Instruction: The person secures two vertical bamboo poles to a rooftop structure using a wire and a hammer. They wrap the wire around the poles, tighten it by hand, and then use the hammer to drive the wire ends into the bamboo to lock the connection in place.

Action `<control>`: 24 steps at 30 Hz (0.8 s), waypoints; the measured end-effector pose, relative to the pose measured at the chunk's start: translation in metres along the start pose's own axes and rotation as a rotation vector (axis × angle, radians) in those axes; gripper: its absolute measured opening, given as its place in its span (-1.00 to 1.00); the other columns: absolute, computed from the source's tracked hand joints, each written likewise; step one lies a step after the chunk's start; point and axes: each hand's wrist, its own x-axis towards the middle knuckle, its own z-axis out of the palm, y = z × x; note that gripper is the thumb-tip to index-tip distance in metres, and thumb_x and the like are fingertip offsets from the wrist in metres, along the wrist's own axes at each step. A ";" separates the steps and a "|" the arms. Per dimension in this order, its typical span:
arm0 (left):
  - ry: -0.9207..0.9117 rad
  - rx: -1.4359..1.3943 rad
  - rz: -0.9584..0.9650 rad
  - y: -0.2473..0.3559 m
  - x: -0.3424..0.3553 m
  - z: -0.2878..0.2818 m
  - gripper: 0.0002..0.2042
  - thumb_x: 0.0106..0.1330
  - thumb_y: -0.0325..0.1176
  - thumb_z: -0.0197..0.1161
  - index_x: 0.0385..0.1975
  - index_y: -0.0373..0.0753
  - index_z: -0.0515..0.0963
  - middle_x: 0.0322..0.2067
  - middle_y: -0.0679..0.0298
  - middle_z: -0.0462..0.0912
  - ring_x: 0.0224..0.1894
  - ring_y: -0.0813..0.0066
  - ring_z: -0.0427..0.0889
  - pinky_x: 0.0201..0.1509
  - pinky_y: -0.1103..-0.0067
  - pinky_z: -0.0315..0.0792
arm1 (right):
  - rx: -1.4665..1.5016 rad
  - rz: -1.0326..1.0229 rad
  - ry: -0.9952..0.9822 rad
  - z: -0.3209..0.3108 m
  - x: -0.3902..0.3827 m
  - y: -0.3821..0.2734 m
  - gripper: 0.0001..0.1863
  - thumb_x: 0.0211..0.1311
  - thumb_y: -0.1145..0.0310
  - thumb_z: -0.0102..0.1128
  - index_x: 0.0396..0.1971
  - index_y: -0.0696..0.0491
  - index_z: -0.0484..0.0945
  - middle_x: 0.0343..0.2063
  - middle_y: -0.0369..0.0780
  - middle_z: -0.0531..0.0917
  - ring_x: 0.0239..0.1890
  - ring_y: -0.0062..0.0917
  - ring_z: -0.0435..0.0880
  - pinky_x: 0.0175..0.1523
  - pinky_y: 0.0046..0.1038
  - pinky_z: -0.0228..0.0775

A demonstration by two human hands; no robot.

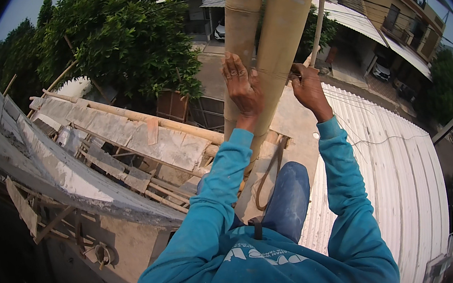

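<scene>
Two thick tan bamboo poles [289, 6] rise side by side in front of me. My left hand [243, 89] grips the left pole, its fingers bent and close together against the surface. Beside the right pole, my right hand [308, 90] is closed, with fingers pinched near a thin line crossing the bamboo; what it holds is hard to make out. A thinner upright pole [317, 33] stands just behind that hand. A dark curved strap or cord [277, 169] lies below, next to my jean-clad knee [286, 196].
A bamboo scaffold with dusty boards [126, 142] runs left, beside a curved concrete ledge [74, 175]. A white corrugated roof [393, 178] lies to the right, crossed by thin wires. Beyond are a leafy tree [109, 43], a street, parked cars [380, 71] and houses.
</scene>
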 end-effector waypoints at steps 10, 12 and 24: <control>-0.110 0.143 0.082 0.007 -0.009 0.005 -0.39 0.42 -0.13 0.01 0.38 -0.33 0.13 0.43 0.02 0.03 0.47 -0.16 -0.13 0.44 -0.07 -0.30 | 0.251 0.197 0.089 -0.002 -0.016 -0.029 -0.61 0.23 0.52 0.00 0.08 0.19 0.48 -0.24 -0.14 0.67 -0.30 -0.50 0.63 -0.18 -0.42 0.49; -0.151 0.185 0.101 0.006 -0.007 0.003 -0.38 0.42 -0.13 0.02 0.38 -0.33 0.13 0.43 0.03 0.02 0.47 -0.14 -0.14 0.44 -0.07 -0.31 | 0.441 0.356 -0.007 -0.008 -0.020 -0.033 -0.57 0.23 0.57 -0.10 0.10 0.24 0.46 -0.23 -0.17 0.64 -0.29 -0.60 0.60 -0.21 -0.53 0.50; -0.323 0.192 0.390 0.001 -0.008 -0.002 -0.26 0.32 -0.10 0.20 0.41 -0.27 0.06 0.44 0.07 0.01 0.48 -0.06 -0.11 0.49 0.08 -0.22 | 0.475 0.537 -0.185 -0.046 -0.008 -0.054 -0.40 0.33 0.23 0.16 0.24 0.25 0.27 -0.30 -0.15 0.68 -0.61 -0.70 0.46 -0.57 -0.64 0.25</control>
